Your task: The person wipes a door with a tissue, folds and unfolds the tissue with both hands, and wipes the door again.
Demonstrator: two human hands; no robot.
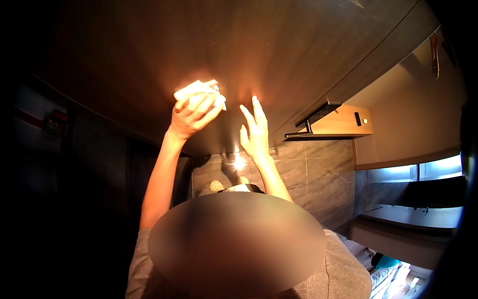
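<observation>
My left hand (189, 119) is closed around a crumpled white cloth (195, 89), held up against the dark door (239, 55). Strong light washes the cloth out, so I cannot tell whether it is fabric or paper tissue. To its right, my right hand (255, 132) is raised with its fingers stretched out and holds nothing. Its fingertips are at the door's surface; whether they touch is hard to see. A black door handle (309, 122) juts out to the right of this hand.
Beyond the handle is a wooden surface (341, 122) with a dark flat object (357, 119) and a small white item (365, 121). Grey tiled floor (323, 174) lies below, with my feet (216, 186) on it. A red-brown item (435, 55) hangs at the upper right. The left side is very dark.
</observation>
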